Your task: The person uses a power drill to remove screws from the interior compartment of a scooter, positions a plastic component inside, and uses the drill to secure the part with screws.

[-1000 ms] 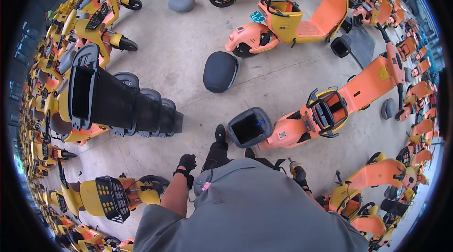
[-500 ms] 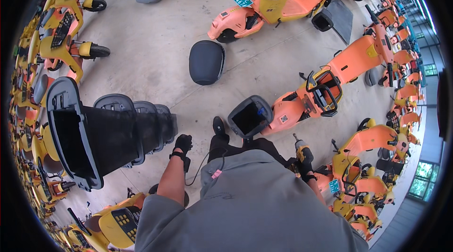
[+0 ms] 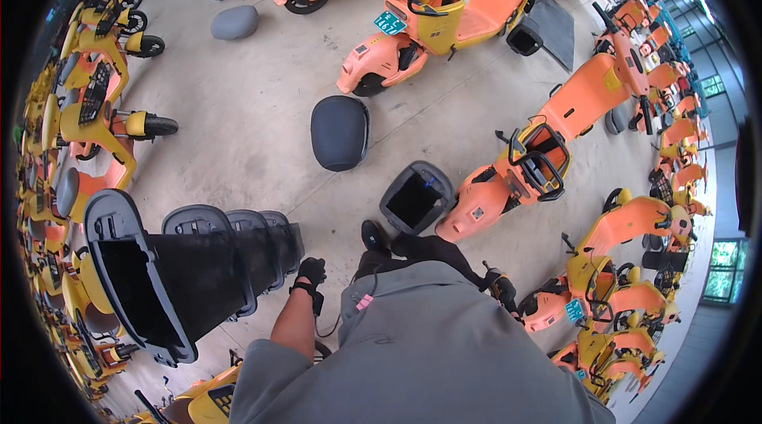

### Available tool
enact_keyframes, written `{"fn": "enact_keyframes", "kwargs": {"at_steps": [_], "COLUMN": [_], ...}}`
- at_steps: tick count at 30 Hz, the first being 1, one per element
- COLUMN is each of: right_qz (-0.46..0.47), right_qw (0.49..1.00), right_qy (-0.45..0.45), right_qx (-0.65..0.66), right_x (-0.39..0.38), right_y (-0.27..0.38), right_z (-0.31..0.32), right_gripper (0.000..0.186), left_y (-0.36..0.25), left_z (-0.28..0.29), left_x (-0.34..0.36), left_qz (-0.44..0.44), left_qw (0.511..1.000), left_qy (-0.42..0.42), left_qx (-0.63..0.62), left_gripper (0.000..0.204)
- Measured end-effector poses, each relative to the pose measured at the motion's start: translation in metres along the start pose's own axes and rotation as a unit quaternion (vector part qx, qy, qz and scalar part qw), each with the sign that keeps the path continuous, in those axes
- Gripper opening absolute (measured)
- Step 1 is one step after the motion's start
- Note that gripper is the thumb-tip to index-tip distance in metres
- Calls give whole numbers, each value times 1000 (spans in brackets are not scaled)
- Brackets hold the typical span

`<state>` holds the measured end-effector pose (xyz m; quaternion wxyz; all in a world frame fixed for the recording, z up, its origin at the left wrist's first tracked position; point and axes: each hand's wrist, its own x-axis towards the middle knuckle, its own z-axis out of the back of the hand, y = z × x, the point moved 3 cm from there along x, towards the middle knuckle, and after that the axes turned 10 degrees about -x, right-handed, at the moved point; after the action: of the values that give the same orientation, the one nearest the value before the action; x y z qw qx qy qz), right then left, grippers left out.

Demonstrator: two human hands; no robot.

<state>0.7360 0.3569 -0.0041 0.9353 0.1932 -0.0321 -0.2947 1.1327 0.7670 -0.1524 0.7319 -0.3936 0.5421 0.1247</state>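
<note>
My left hand [image 3: 311, 270], in a black glove, hangs beside the nested stack of black tubs with grey rims [image 3: 210, 265]. Its fingers are curled in, and whether anything is inside them is hidden. At my right side, my gloved right hand [image 3: 505, 291] grips a yellow and black cordless drill [image 3: 494, 275], partly covered by the hand. Just beyond my feet stands an open black tub [image 3: 417, 199] with a grey rim and a small blue spot inside. It is next to the front of an orange and yellow scooter [image 3: 484, 198], whose seat is off.
A dark scooter seat [image 3: 340, 133] lies on the floor ahead, and a grey seat [image 3: 235, 22] farther left. Another seatless scooter [image 3: 444, 19] stands beyond, near a black tub [image 3: 525, 37]. Rows of parked scooters line the left [image 3: 99, 122] and right [image 3: 623, 237].
The view has shifted, and the scooters and seats ahead appear lower. My other shoe has come into sight beside the tub. The drill, earlier pointing up and plainly visible, now shows less.
</note>
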Motion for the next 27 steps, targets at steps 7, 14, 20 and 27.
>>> {"fn": "enact_keyframes", "kwargs": {"at_steps": [7,14,20,27], "right_qz": [-129,-107,-38,-84], "right_qw": [988,987,990,974], "right_qy": [10,-35,41,145], "right_qx": [85,115,132,154], "right_x": [1,35,159,220], "right_y": [-28,-80,-35,-80], "right_z": [-24,-46,21,8], "right_gripper": [27,30,32,52], "left_y": [-48,-79,-68,-178], "left_z": [-2,-6,-15,-43], "left_x": [22,19,5,4], "left_qz": [31,-38,139,-114], "left_qw": [993,991,959,989], "left_qy": [-61,6,-28,17], "left_qx": [-95,-128,-247,89], "left_gripper": [14,14,15,15]}}
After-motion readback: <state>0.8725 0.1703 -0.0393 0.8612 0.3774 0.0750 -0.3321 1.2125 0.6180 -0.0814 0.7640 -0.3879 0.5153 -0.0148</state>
